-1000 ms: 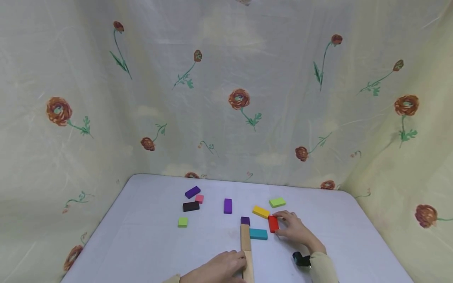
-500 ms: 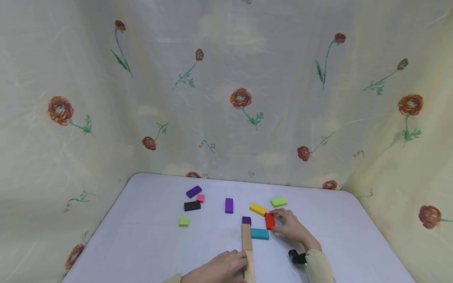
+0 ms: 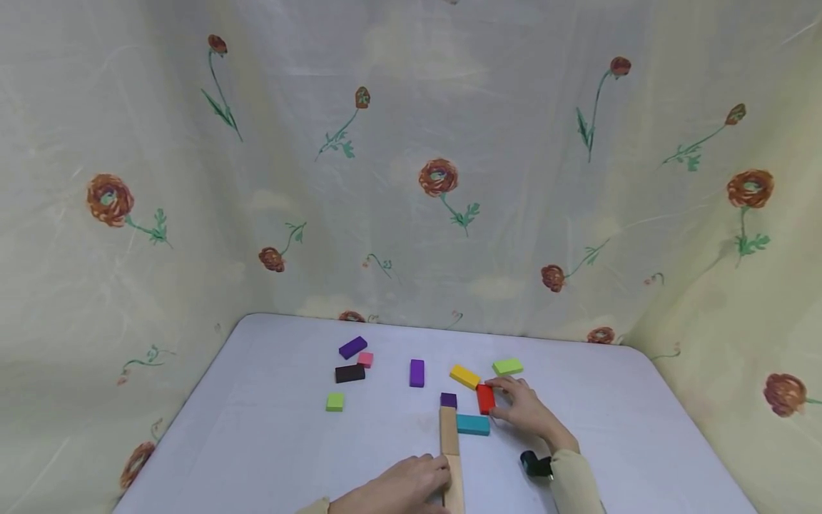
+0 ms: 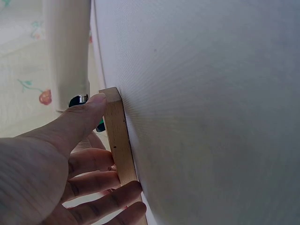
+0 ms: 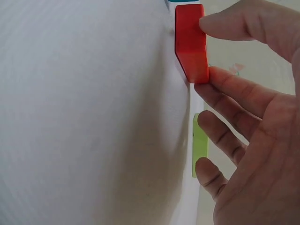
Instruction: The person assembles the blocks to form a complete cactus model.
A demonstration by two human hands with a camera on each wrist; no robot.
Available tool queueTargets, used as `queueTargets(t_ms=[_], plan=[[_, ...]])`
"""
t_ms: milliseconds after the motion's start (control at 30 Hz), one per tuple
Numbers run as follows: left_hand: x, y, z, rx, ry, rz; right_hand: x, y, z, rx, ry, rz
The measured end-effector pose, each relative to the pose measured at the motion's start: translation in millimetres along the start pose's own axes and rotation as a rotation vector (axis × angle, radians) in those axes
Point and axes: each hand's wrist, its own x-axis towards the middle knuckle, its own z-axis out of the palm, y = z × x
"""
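My right hand (image 3: 528, 412) pinches a red block (image 3: 486, 399) between thumb and fingertips. In the right wrist view the thumb lies on one side of this red block (image 5: 191, 40) and a fingertip at its end. The red block's far end meets a yellow block (image 3: 465, 376). A teal block (image 3: 473, 425) lies just nearer, its side against a row of plain wooden blocks (image 3: 449, 431) with a small dark purple block (image 3: 448, 400) at its far end. My left hand (image 3: 411, 485) holds the nearer wooden block (image 4: 118, 136), thumb at one end and fingers along it.
A light green block (image 3: 508, 366) lies beyond my right hand. Farther left are a purple block (image 3: 417, 373), a black block (image 3: 349, 373), a pink block (image 3: 365, 360), another purple block (image 3: 353, 348) and a small green block (image 3: 335, 402). Flowered cloth hangs behind the white table (image 3: 270, 442).
My right hand has slid the red block a little to the left, and the yellow block has shifted left with it. My left hand stays on the wooden block.
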Motion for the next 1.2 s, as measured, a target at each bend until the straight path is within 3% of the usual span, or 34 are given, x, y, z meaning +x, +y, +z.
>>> queueTargets(t_ms=[1200], plan=[[0.1,-1.2,1.0,-0.002,-0.002,0.008,-3.9,0.1,-1.4,0.022,-0.019,0.015]])
